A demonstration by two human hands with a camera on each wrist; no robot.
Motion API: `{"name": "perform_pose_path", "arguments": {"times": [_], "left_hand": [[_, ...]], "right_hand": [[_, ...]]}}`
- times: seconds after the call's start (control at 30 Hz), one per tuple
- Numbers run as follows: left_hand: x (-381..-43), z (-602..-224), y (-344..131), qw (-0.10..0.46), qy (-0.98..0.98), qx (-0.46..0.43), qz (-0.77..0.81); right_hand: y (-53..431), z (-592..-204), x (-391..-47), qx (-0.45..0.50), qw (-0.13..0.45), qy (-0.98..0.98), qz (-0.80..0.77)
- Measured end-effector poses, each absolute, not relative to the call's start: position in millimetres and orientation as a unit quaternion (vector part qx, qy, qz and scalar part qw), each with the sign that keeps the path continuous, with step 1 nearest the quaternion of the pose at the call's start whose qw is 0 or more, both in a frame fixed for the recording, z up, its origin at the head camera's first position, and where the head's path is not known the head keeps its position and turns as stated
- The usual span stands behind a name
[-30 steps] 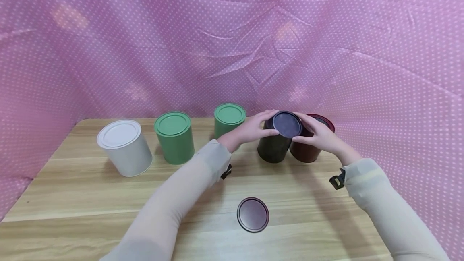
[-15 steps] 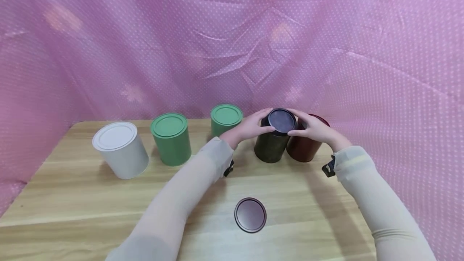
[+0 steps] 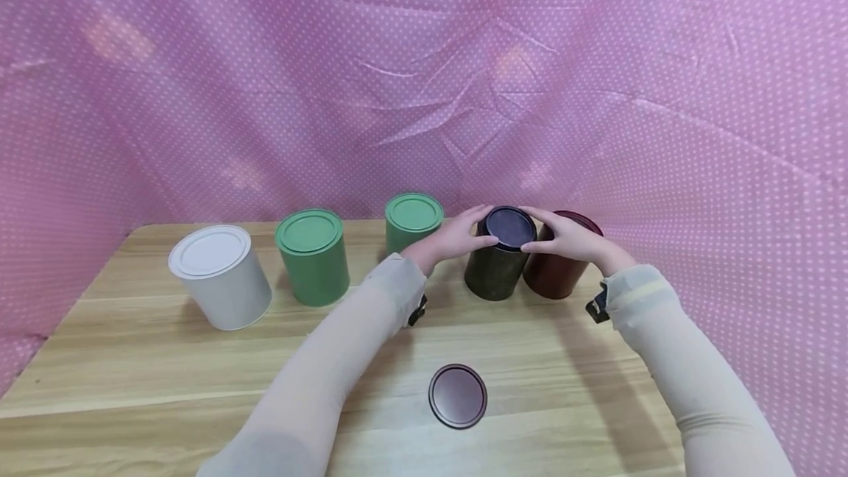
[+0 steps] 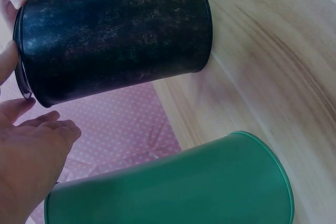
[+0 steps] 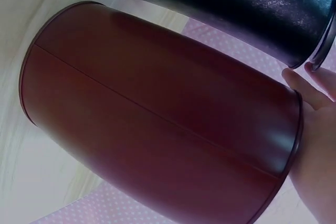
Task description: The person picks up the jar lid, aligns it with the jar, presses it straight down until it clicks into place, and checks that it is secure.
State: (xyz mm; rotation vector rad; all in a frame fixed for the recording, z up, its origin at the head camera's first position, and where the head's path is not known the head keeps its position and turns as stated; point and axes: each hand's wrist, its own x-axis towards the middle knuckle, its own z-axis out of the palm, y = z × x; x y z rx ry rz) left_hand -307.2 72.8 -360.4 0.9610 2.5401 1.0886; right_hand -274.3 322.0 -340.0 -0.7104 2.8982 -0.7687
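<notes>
A black lid sits over the top of an upright black can. In the left wrist view, a narrow gap shows between the lid and the rim of the black can. My left hand holds the lid's left edge between spread thumb and fingers. Opposite it, my right hand holds the lid's right edge the same way. A dark red can stands close on the right, its top partly hidden behind my right hand. On the table in front lies a dark red lid.
Two green cans with green lids stand to the left, the nearer-to-centre one partly behind my left arm. Further left is a white lidded can. The wooden table ends at a pink dotted cloth behind.
Both hands have brought the black lid a little left and down, so it is more centred over the black can. The view has shifted slightly. The other cans have not moved.
</notes>
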Motion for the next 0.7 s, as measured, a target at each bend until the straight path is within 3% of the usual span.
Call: {"name": "perform_pose_path", "arguments": {"times": [0.4, 0.7], "left_hand": [[-309.4, -365.1, 69.8, 0.143, 0.857, 0.314, 0.383], [-308.0, -367.5, 69.4, 0.151, 0.857, 0.311, 0.382]], "right_hand": [[321.8, -336.3, -277.2, -0.191, 0.117, 0.944, -0.242], [323.3, -338.8, -277.9, -0.186, 0.126, 0.942, -0.25]]}}
